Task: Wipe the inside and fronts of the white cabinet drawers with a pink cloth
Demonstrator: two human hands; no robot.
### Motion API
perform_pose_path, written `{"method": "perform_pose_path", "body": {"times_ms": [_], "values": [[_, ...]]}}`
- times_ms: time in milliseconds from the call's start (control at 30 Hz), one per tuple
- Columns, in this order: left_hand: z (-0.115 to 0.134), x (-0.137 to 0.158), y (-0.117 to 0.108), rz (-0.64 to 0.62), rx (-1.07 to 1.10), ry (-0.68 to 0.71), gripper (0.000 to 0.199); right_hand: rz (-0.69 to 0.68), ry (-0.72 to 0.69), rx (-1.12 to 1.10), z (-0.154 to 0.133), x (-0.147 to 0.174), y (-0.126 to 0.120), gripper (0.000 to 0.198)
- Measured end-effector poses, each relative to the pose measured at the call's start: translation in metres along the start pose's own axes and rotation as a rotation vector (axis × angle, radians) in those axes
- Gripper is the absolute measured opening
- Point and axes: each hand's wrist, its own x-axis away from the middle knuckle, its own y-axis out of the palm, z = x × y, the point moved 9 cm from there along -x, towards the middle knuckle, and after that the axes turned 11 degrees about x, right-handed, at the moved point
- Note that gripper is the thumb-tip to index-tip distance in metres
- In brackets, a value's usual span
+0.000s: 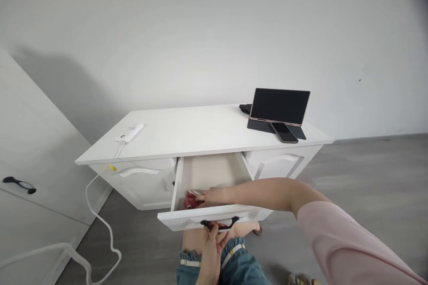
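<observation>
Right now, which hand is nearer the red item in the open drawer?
Right. The right hand is inside the drawer, touching the red item. The left hand is outside, on the black drawer handle.

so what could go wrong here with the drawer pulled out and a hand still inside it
1. The left hand grips the black handle while the right hand lies inside the open drawer on a red item; a push now could pinch the fingers.
2. The drawer hangs above the person's knees, so it may bump them.
3. The white cable trails across the floor from the charger; a foot could snag it.
</observation>
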Motion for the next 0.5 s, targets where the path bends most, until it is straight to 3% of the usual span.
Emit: {"method": "perform_pose_path", "body": {"times_ms": [100, 167, 367, 500], "values": [[-0.003, -0.004, -0.004, -0.006, 0.018, -0.006, 0.028, 0.049, -0.147, 0.206, -0.007, -0.009, 0.003, 0.036], [-0.006, -0.007, -0.01, 0.018, 0.01, -0.001, 0.032, 0.067, -0.12, 0.287, 0.004, -0.019, 0.0, 0.037], [-0.01, -0.016, -0.025, 0.076, -0.017, 0.102, 0.037, 0.042, 0.189, 0.242, 0.067, -0.055, -0.012, 0.035], [-0.009, -0.019, -0.03, 0.093, -0.038, 0.137, 0.028, 0.063, 0.338, 0.202, 0.098, -0.071, -0.023, 0.038]]}}
